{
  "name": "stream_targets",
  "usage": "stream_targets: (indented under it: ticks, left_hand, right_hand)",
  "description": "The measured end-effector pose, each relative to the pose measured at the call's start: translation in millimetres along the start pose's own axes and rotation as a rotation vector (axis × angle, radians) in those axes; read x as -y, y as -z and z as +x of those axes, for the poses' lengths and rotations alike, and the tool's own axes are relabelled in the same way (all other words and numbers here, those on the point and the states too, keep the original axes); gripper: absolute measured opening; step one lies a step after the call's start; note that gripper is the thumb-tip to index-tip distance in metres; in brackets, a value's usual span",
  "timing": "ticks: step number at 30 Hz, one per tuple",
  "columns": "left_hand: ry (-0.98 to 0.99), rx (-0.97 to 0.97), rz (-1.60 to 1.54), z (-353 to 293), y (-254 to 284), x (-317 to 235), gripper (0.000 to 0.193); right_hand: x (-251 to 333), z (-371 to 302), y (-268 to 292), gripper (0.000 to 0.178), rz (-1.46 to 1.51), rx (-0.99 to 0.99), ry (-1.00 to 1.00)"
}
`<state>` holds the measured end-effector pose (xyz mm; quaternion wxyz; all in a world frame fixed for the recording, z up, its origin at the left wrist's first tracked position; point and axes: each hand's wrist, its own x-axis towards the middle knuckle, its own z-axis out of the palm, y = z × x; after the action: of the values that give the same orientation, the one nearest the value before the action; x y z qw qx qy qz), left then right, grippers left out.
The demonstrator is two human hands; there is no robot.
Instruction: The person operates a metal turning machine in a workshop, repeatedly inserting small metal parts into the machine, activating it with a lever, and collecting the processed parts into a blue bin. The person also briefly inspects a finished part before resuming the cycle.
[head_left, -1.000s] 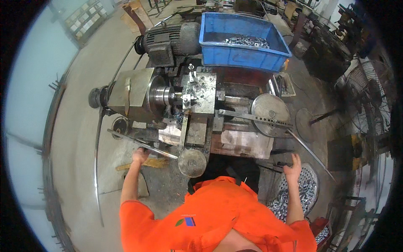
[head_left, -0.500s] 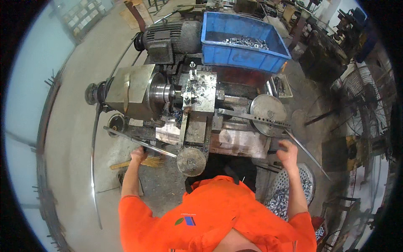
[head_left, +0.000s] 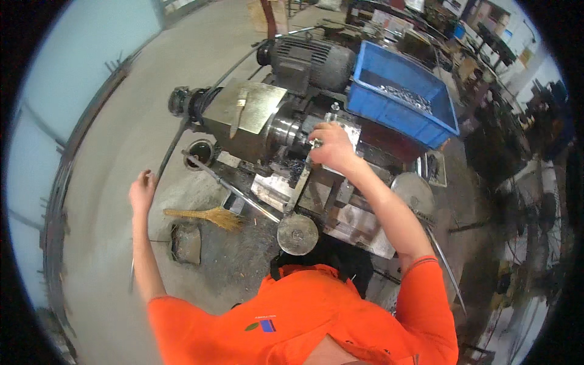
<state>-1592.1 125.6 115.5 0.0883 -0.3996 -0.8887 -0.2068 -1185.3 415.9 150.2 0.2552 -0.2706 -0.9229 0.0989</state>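
The small metal part [head_left: 316, 144] sits at the front of the lathe [head_left: 267, 121], just beside the round chuck [head_left: 286, 129] and touching the steel tool block [head_left: 347, 131]. The right hand [head_left: 331, 146] covers it from above, with the fingers curled down around it. It is hard to tell whether they pinch the part itself or only press on the block, because the hand hides the contact.

The part looks like solid steel, so it is probably stiff and rather heavy for its size, and perhaps a little slippery from oil. It is likely best to take it by its free end, away from the chuck, with the fingertips on both sides.

The left hand [head_left: 142, 190] is well apart from the lathe, out to its left side above the concrete floor [head_left: 109, 152]. It holds nothing and its fingers are loosely bent, half closed.

Behind the lathe, on the far side, there is a dark electric motor [head_left: 310, 61], and next to the motor a blue plastic crate [head_left: 404, 100] with small metal pieces inside. In front of the lathe, near the person, there is a round handwheel [head_left: 297, 233]. On the floor left of the lathe lies a straw brush [head_left: 204, 215]. The person wears an orange shirt [head_left: 304, 316].
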Motion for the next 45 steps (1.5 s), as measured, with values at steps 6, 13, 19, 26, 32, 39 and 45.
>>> stream_targets:
  ticks: [6,13,19,26,32,39,45]
  left_hand:
    - [0.457,0.134,0.060,-59,-20,121,0.056]
    - [0.599,0.177,0.012,-121,-36,20,0.065]
    - [0.146,0.377,0.297,-99,-10,-4,0.045]
    - [0.240,0.569,-0.594,-28,-62,34,0.018]
    - [0.208,0.465,-0.802,-30,-61,1,0.013]
    - [0.250,0.418,-0.874,-39,-54,-5,0.023]
    - [0.310,0.501,-0.892,-20,-90,67,0.037]
  right_hand:
    - [16,35,-54,0.025,-0.092,0.245,-0.150]
    - [7,35,-59,0.027,-0.118,0.292,-0.051]
    - [19,28,-47,0.021,-0.251,0.197,-0.046]
    - [-23,35,34,0.023,-0.090,0.139,-0.284]
    - [-113,20,114,0.047,-0.215,-0.338,-0.436]
    - [-100,-75,130,0.042,0.155,-0.148,-0.494]
    - [-93,-267,168,0.039,0.012,-0.154,-0.857]
